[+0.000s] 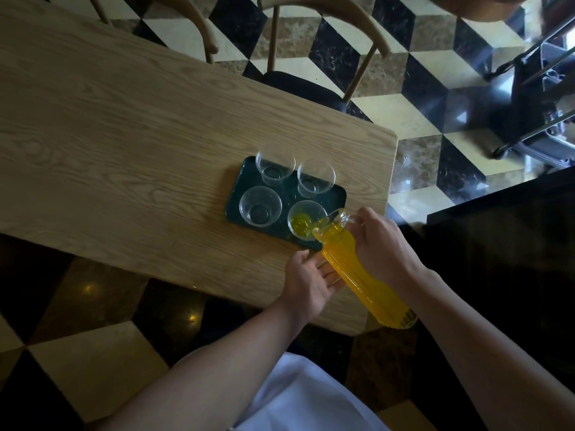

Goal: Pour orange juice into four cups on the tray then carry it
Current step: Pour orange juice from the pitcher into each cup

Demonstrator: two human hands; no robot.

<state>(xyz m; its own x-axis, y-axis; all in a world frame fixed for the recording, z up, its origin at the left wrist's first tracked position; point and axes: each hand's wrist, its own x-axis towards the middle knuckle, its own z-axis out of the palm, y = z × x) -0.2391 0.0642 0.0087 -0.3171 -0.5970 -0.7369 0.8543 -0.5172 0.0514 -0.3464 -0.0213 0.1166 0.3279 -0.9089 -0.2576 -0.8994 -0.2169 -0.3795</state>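
Note:
A dark green tray (pixel 339 194) lies on the wooden table (pixel 124 135) near its right end, holding several clear cups. The near right cup (pixel 303 220) has some orange juice in its bottom; the near left cup (pixel 259 206) and the two far cups (pixel 275 164) (pixel 315 177) are empty. A glass jug of orange juice (pixel 357 272) is tilted with its spout over the near right cup, and juice runs in. My right hand (pixel 379 244) grips the jug by its handle. My left hand (pixel 308 281) supports the jug's body from underneath with flat fingers.
Two wooden chairs (pixel 326 42) (pixel 193 29) stand at the table's far side on a checkered tile floor. A dark counter (pixel 504 244) sits to the right, and a metal trolley (pixel 541 98) at the far right. The table edge runs close to my body.

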